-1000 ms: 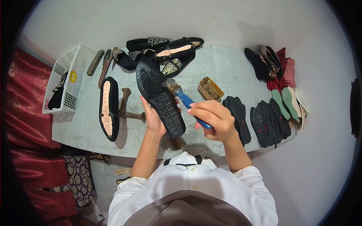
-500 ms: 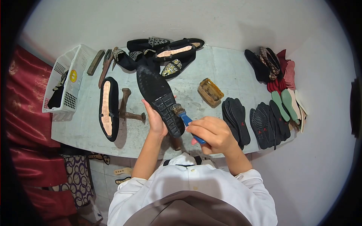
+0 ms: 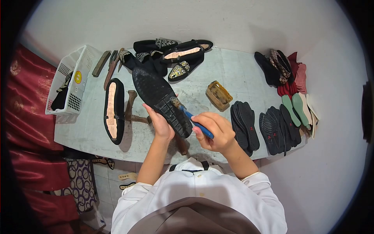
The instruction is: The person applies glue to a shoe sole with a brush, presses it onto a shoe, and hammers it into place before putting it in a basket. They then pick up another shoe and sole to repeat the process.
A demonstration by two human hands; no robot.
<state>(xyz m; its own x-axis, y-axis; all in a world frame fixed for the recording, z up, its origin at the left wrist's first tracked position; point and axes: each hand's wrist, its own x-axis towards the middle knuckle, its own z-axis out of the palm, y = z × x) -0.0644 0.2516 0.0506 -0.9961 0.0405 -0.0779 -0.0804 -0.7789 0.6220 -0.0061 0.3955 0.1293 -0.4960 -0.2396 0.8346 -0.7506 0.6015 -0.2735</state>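
Observation:
A black shoe sole (image 3: 154, 89) with a gridded heel part is tilted up in my left hand (image 3: 161, 124), whose fingers wrap round its edge from below. My right hand (image 3: 215, 132) is closed on the blue handle of a glue brush (image 3: 198, 124). The bristles touch the gridded part of the sole, near its right edge. Right of the sole stands a small yellowish-brown glue container (image 3: 219, 95). Whether an upper is attached under the sole is hidden from me.
Left lie a black shoe with a pale insole (image 3: 112, 111) and a metal shoe anvil (image 3: 131, 107). Several black shoes (image 3: 171, 54) are heaped behind. Black soles (image 3: 244, 126) lie at right, near green insoles (image 3: 294, 107). A white basket (image 3: 80, 84) stands at far left.
The sole has shifted slightly left and tilted more. The brush has moved up and left along the gridded part, and my right hand's grip on the handle has turned a little.

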